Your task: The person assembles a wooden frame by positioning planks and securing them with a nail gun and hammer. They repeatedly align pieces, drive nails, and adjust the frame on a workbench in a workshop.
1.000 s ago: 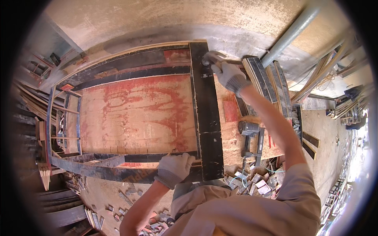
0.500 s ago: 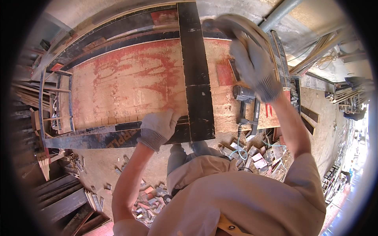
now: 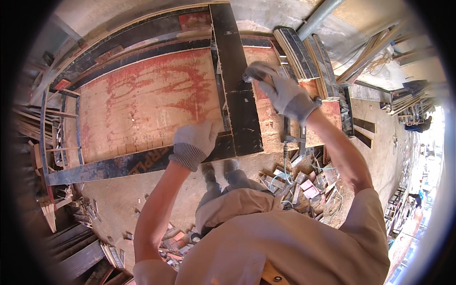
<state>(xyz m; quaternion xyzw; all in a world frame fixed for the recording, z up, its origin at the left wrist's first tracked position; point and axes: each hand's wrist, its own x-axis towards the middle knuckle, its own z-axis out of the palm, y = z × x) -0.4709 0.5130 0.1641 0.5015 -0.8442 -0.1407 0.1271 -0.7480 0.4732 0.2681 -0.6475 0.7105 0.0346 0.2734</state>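
Observation:
In my gloved right hand (image 3: 288, 96) is a hammer (image 3: 256, 71), blurred by motion. Its dark head is at the right edge of a long black plank (image 3: 236, 95) that lies across a wooden frame (image 3: 109, 167). My gloved left hand (image 3: 194, 142) is closed over the frame's near rail, just left of the plank; its fingertips are partly hidden. Inside the frame shows a panel (image 3: 147, 102) with worn red paint. A nail gun (image 3: 297, 138) lies under my right forearm and hand, mostly covered.
Stacked dark-faced strips (image 3: 297, 52) sit at the far right of the bench. A pale air hose (image 3: 284, 175) runs down to wood offcuts (image 3: 308, 187) on the floor. More offcuts (image 3: 175, 242) lie at lower left, near stacked boards (image 3: 71, 249). A grey pipe (image 3: 318, 19) runs along the wall.
My right hand has come down and left with the hammer, from above the strips to the plank's edge. The plank and frame look slightly shifted and turned; my left hand stays on the rail.

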